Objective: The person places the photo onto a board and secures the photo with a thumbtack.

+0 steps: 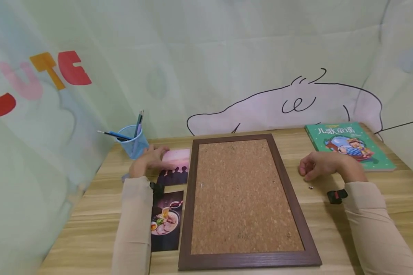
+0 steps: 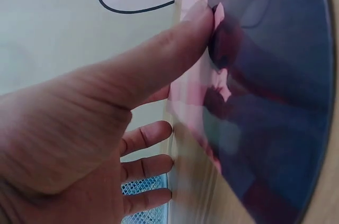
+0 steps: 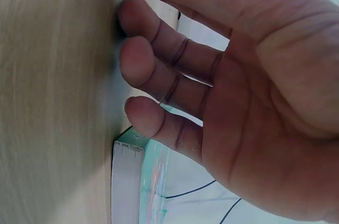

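My left hand (image 1: pixel 155 157) lies over a photo print (image 1: pixel 173 178) of dark silhouettes under a pink sky. In the left wrist view its thumb (image 2: pixel 193 28) presses on the print's glossy face, while the other fingers reach out nearly straight. On the other side of a brown-framed cork board (image 1: pixel 244 198), my right hand (image 1: pixel 323 165) is low over the table, fingers bent and thumb and forefinger tips at the tabletop. A tiny metallic piece (image 1: pixel 310 187) lies just below those fingertips. I cannot tell whether the right thumb and forefinger pinch anything.
A ramen photo (image 1: pixel 170 221) lies left of the board, partly under the left sleeve. Behind the left hand stands a blue mesh pen cup (image 1: pixel 135 147) with pencils. A green children's book (image 1: pixel 375 151) lies back right. A printed curtain (image 1: pixel 227 68) hangs along the table's back.
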Tool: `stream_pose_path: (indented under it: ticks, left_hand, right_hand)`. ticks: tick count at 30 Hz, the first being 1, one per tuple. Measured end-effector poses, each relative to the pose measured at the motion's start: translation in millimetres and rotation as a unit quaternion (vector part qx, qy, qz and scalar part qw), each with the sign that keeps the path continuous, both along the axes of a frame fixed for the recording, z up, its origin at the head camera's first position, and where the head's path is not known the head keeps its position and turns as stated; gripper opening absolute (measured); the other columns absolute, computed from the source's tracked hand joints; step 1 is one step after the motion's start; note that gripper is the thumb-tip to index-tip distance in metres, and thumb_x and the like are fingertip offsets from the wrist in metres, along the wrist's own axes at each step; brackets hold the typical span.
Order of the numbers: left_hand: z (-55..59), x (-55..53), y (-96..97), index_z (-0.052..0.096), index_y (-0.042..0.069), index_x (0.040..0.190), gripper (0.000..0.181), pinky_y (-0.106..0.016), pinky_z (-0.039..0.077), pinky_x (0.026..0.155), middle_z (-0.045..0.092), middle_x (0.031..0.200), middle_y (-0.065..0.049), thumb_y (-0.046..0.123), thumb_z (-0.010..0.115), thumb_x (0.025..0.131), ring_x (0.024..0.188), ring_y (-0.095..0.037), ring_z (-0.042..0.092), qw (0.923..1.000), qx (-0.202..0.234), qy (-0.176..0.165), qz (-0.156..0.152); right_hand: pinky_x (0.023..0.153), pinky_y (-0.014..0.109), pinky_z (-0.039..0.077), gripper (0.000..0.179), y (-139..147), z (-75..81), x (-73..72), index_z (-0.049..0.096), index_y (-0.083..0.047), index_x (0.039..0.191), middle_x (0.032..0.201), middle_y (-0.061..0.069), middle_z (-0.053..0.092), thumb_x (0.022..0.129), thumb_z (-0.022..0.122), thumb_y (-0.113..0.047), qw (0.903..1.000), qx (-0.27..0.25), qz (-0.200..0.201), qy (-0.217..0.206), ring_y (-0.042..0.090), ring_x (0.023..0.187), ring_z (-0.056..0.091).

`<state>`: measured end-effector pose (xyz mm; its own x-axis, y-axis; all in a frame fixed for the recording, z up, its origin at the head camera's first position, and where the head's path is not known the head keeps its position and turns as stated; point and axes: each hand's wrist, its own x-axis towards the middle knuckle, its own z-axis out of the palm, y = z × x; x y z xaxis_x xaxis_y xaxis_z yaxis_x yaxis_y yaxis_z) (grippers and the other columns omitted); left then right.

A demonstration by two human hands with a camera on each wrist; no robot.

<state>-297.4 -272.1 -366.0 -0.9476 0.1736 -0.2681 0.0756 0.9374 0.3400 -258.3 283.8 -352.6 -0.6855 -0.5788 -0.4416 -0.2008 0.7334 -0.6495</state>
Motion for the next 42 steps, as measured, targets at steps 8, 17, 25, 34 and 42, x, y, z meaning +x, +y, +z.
stream_pose_path:
  ticks: [8,17,25,34,42]
  left_hand:
    - [0.0,-4.5,2.4,0.036,0.008,0.147,0.082,-0.065,0.030,0.106,0.033,0.144,-0.029,0.045,0.077,0.086,0.132,-0.049,0.029,0.9994,0.028,0.019,0.003]
    - [-0.4,-6.9,4.2,0.031,0.003,0.141,0.062,-0.056,0.037,0.104,0.049,0.128,-0.028,0.017,0.069,0.095,0.115,-0.041,0.048,0.9955,0.093,0.015,-0.012]
    - [-1.7,-8.1,-0.6,0.039,0.006,0.136,0.037,-0.053,0.045,0.094,0.054,0.119,-0.026,0.006,0.053,0.101,0.104,-0.039,0.054,0.9963,0.073,0.044,-0.008]
    - [11.5,-6.8,-5.8,0.040,0.007,0.136,0.033,-0.053,0.046,0.090,0.056,0.124,-0.030,0.005,0.046,0.103,0.105,-0.041,0.055,0.9920,0.075,0.102,-0.005]
    - [20.0,-3.9,-5.2,0.040,0.009,0.136,0.032,-0.048,0.046,0.084,0.057,0.118,-0.026,0.008,0.044,0.105,0.097,-0.037,0.055,0.9906,0.078,0.112,0.001]
  right_hand:
    - [0.067,0.025,0.040,0.008,-1,2.1,-1.4,0.065,-0.008,0.084,0.077,-0.004,0.057,0.089,0.070,-0.006,0.9977,0.043,0.024,0.047,0.010,0.072,0.049]
    - [0.064,0.024,0.036,0.009,-1,-1.7,-1.4,0.064,-0.010,0.084,0.074,-0.006,0.053,0.093,0.065,-0.007,0.9958,0.062,0.030,0.061,0.010,0.069,0.046]
    - [0.063,0.023,0.036,0.011,-3,-0.8,-2.0,0.063,-0.008,0.086,0.076,-0.005,0.052,0.097,0.062,-0.008,0.9966,0.041,0.029,0.065,0.009,0.069,0.046]
    - [0.062,0.025,0.039,0.011,-4,3.6,-1.4,0.060,-0.007,0.088,0.078,-0.002,0.053,0.099,0.059,-0.006,0.9895,0.006,0.012,0.144,0.010,0.069,0.046]
    - [0.060,0.026,0.038,0.008,-6,5.9,0.4,0.057,-0.005,0.091,0.077,-0.001,0.048,0.095,0.056,0.002,0.9852,-0.017,-0.020,0.169,0.011,0.068,0.045]
